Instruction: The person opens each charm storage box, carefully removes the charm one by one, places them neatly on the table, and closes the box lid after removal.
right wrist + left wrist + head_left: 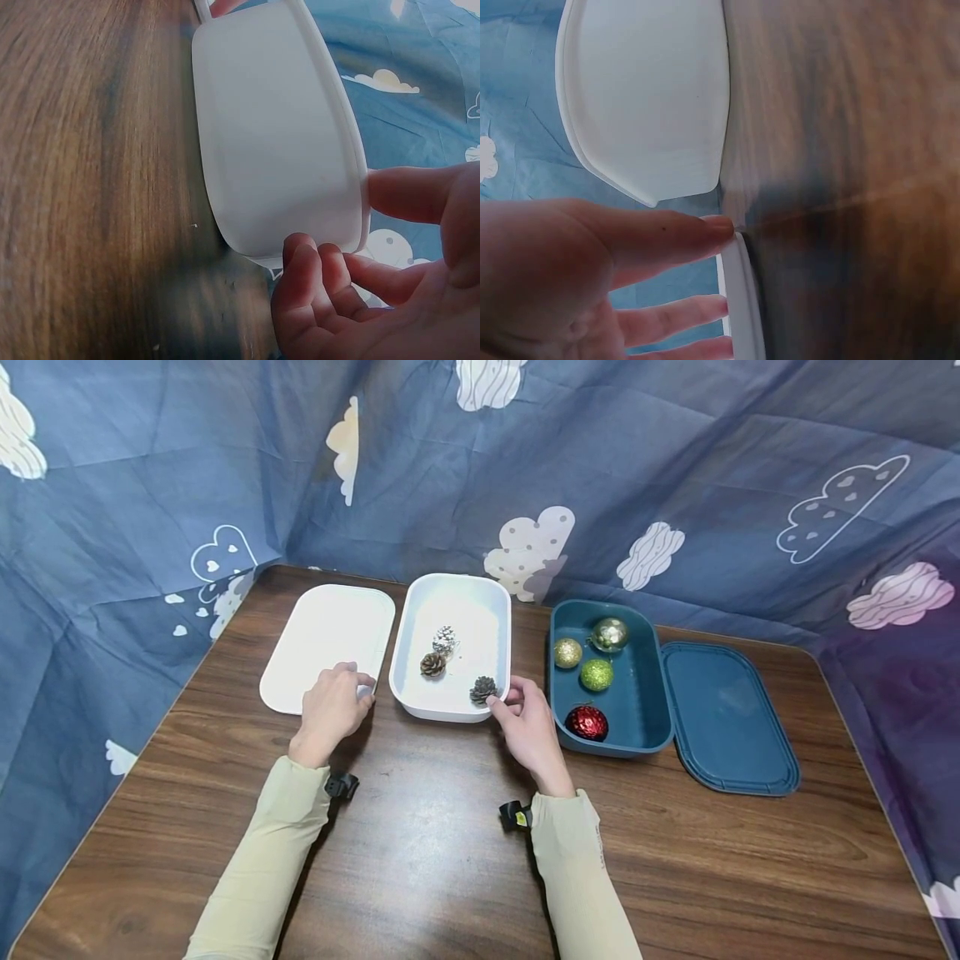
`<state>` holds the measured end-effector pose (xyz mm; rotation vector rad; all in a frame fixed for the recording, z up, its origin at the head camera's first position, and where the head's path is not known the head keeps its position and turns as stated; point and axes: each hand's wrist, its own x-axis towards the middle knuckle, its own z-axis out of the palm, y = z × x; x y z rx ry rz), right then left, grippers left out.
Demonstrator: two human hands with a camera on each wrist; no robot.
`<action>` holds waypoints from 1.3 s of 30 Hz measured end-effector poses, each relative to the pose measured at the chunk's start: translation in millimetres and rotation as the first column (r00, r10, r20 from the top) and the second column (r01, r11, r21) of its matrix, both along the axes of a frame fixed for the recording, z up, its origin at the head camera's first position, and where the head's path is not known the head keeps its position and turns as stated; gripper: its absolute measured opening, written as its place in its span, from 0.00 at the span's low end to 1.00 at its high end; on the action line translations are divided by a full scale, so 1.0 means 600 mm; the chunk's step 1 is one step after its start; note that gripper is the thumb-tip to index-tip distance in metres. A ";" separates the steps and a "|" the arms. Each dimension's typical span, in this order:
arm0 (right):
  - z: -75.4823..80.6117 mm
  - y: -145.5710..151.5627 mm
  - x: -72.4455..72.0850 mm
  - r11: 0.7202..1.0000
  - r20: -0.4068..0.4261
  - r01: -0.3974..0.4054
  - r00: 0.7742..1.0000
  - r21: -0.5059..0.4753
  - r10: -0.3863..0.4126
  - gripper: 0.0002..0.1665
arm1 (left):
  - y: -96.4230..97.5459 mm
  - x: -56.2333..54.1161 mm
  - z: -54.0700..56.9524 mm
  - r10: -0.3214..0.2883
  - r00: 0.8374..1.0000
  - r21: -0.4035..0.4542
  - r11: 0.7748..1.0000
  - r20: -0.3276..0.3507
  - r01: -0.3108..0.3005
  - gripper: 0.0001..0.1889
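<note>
My right hand (pixel 532 731) grips the near right corner of the white box (pixel 450 714), its thumb at the rim and its other fingers bent against the outer wall. Inside that box lie a white-tipped pine cone (pixel 445 639), a brown pine cone (pixel 432 665) and, close to my right thumb, a dark pine cone (pixel 482 691). On the left, my left hand (pixel 333 706) touches the near right edge of the flat white lid (pixel 330 635). The left wrist view shows its thumb and fingers (pixel 675 315) fairly straight at the lid's edge.
Right of the white box stands a blue box (pixel 645 693) holding a shiny gold ball (pixel 610 634), a glittery gold ball (pixel 567 652), a green ball (pixel 597 675) and a red ball (pixel 587 722). A blue lid (pixel 731 718) lies beside it. Cloud-patterned cloth (pixel 420 468) hangs behind the table.
</note>
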<state>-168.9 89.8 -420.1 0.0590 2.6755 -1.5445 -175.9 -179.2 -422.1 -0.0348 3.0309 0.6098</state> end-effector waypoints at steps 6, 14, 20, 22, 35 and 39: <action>0.002 -0.001 0.001 1.000 0.003 0.001 1.000 0.006 -0.001 0.31 | 0.000 0.000 0.001 0.000 1.000 0.002 1.000 0.013 0.000 0.15; 0.003 0.000 0.001 1.000 0.010 0.001 1.000 -0.003 -0.001 0.31 | -0.003 0.000 -0.001 0.010 1.000 0.031 0.999 0.011 -0.010 0.17; 0.001 0.002 0.000 1.000 0.017 -0.003 1.000 -0.007 0.003 0.31 | -0.004 0.004 0.016 0.029 0.996 0.156 0.988 -0.084 -0.016 0.15; 0.001 0.002 0.000 1.000 0.018 -0.005 1.000 -0.006 0.005 0.31 | -0.003 0.005 0.024 0.039 0.990 0.189 0.982 -0.133 -0.013 0.13; 0.000 0.002 0.000 1.000 0.011 -0.007 1.000 0.001 0.007 0.30 | -0.002 0.012 0.049 0.075 0.965 0.286 0.958 -0.253 0.001 0.11; 0.002 0.002 0.000 1.000 0.015 -0.007 1.000 -0.002 0.007 0.31 | 0.000 0.013 0.054 0.072 0.955 0.294 0.956 -0.288 0.017 0.11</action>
